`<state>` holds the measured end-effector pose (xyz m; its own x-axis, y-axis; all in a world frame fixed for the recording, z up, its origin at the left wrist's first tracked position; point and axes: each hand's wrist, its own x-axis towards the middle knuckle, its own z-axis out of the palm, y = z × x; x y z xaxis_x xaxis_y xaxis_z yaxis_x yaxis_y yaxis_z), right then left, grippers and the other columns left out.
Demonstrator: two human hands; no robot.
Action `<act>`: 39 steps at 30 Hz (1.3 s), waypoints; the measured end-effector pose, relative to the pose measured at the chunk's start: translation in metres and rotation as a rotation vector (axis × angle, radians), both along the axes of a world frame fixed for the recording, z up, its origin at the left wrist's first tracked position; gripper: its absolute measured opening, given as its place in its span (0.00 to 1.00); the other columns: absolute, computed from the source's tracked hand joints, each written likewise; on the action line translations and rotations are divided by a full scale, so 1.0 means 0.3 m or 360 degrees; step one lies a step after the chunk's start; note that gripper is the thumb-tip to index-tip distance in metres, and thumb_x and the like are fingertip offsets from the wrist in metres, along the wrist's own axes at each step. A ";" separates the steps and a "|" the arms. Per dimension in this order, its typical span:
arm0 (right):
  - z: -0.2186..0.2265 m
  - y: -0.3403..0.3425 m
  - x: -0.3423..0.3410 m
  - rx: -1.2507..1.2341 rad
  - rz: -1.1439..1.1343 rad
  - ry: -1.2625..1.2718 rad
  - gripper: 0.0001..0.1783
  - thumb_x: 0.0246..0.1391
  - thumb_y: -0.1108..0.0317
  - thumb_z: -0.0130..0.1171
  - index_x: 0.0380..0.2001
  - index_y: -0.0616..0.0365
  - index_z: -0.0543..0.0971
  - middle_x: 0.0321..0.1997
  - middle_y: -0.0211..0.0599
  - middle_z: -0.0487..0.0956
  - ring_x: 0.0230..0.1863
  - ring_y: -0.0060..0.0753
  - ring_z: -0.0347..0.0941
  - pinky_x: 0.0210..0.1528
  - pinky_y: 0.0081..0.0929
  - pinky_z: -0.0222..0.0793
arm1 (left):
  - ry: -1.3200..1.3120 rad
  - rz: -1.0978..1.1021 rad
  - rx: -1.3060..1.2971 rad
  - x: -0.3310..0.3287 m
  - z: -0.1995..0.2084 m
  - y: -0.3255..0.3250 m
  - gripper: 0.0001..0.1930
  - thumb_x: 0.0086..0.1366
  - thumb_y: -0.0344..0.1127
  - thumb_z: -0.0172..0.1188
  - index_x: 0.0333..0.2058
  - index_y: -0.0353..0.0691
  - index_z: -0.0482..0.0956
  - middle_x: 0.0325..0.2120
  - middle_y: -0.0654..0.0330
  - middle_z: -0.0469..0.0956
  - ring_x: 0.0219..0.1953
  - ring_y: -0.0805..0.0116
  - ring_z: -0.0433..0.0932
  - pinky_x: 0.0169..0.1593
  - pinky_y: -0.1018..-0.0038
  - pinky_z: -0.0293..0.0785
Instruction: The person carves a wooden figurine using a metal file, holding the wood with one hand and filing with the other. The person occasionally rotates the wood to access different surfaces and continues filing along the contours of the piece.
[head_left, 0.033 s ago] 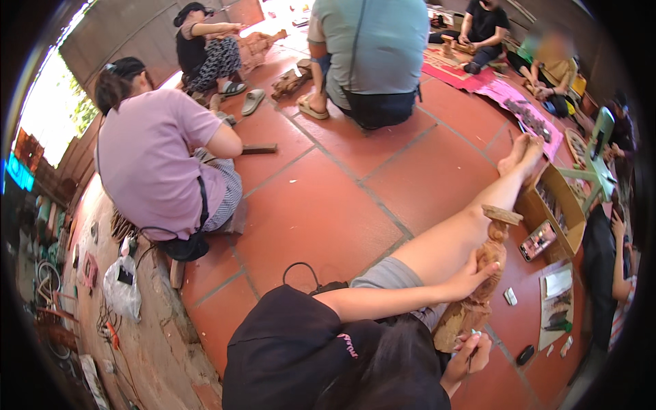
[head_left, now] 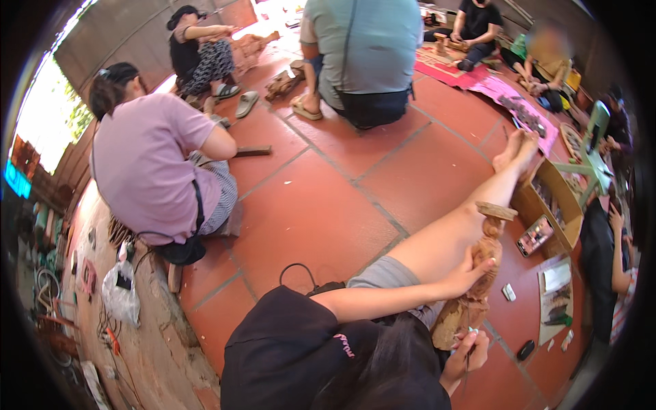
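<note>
A carved wooden piece (head_left: 489,247) leans across my lap, with a round disc at its top and a thick block at its base. My left hand (head_left: 471,275) is wrapped around its middle, thumb and fingers against the carving. Beside the base, my right hand (head_left: 473,355) is closed on a thin dark rod-like tool (head_left: 467,378). Its slender shaft shows above and below the fingers, the upper part lying along the base. Something small and pale blue shows at the fingertips; I cannot make out what it is.
Right of my leg lie a phone (head_left: 535,236) leaning on a cardboard box (head_left: 570,232) of tools, a white block (head_left: 509,292), a sheet with tools (head_left: 549,321) and a dark oval object (head_left: 525,350). A green stool (head_left: 594,164) stands beyond. Several people sit around on the red tiles.
The whole view has shifted slightly. My right hand's tool now shows more of its length above and below the fingers. My left hand keeps its hold on the carving.
</note>
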<state>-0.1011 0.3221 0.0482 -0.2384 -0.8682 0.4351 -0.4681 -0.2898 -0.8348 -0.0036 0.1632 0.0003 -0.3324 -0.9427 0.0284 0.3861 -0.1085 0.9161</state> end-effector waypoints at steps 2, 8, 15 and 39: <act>0.013 0.009 -0.002 0.0071 0.0015 -0.0041 0.12 0.62 0.74 0.48 0.23 0.65 0.69 0.21 0.40 0.74 0.17 0.26 0.67 0.21 0.22 0.62 | 0.0027 0.0078 -0.0002 0.004 -0.015 0.011 0.42 0.69 0.57 0.51 0.65 0.32 0.42 0.62 0.48 0.57 0.66 0.63 0.54 0.67 0.69 0.52; 0.012 0.004 0.009 -0.0082 -0.0028 0.0001 0.11 0.60 0.74 0.50 0.22 0.64 0.70 0.20 0.42 0.75 0.17 0.29 0.70 0.20 0.24 0.63 | 0.0092 0.0128 0.0033 0.011 0.046 0.045 0.37 0.70 0.55 0.51 0.63 0.34 0.46 0.57 0.50 0.63 0.61 0.64 0.61 0.64 0.70 0.57; 0.029 0.004 0.003 -0.0243 -0.0045 0.0004 0.07 0.54 0.78 0.56 0.22 0.63 0.74 0.20 0.40 0.76 0.19 0.33 0.73 0.23 0.27 0.66 | -0.0080 0.0268 -0.0148 0.043 0.074 0.080 0.35 0.71 0.54 0.50 0.62 0.35 0.47 0.57 0.51 0.60 0.61 0.64 0.59 0.64 0.71 0.56; 0.061 0.025 -0.035 -0.0248 -0.0074 -0.0457 0.07 0.64 0.71 0.51 0.38 0.66 0.73 0.37 0.42 0.77 0.32 0.23 0.75 0.35 0.19 0.71 | 0.0078 0.0067 -0.0033 0.100 0.051 0.061 0.45 0.58 0.38 0.70 0.63 0.38 0.46 0.55 0.53 0.62 0.59 0.64 0.65 0.59 0.69 0.67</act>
